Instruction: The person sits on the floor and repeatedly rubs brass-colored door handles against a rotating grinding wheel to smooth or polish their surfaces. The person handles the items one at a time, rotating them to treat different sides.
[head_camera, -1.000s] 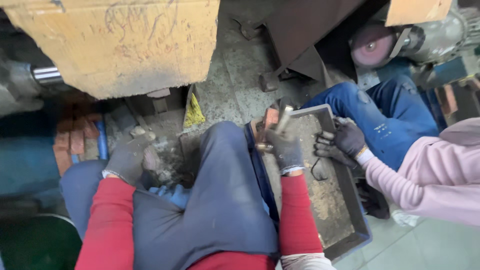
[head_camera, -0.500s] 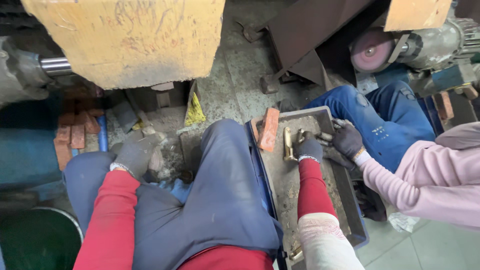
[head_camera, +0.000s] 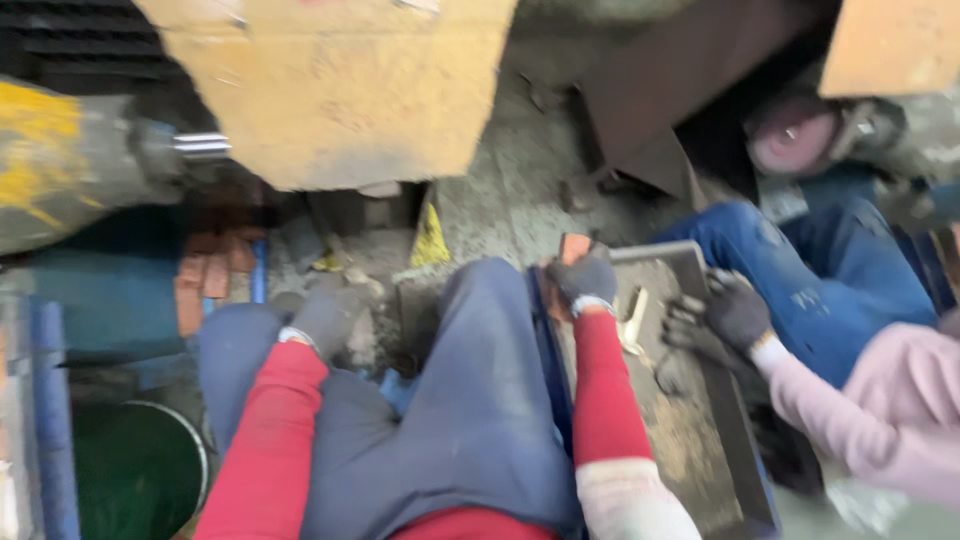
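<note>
My right hand (head_camera: 585, 280), in a dark glove, is curled over an orange brick-like block (head_camera: 574, 245) at the near-left corner of a shallow metal tray (head_camera: 690, 262). A brass-coloured metal piece (head_camera: 634, 318) lies loose on the gritty tray floor just right of that hand. My left hand (head_camera: 322, 318), also gloved, rests on rubble between my knees and holds nothing. A co-worker's gloved hand (head_camera: 735, 312) grips the tray's right rim. The frame is blurred by motion.
A large yellow block (head_camera: 340, 80) hangs over the floor ahead. Orange bricks (head_camera: 205, 270) lie at the left beside a blue pipe (head_camera: 259, 270). A green bucket (head_camera: 135, 470) stands at lower left. A grinder wheel (head_camera: 795, 135) sits behind the co-worker's blue-trousered knee (head_camera: 800, 270).
My right hand has let the brass-coloured piece drop into the tray and moved left onto the orange block. My left hand has stayed on the rubble. The view has tilted and blurred.
</note>
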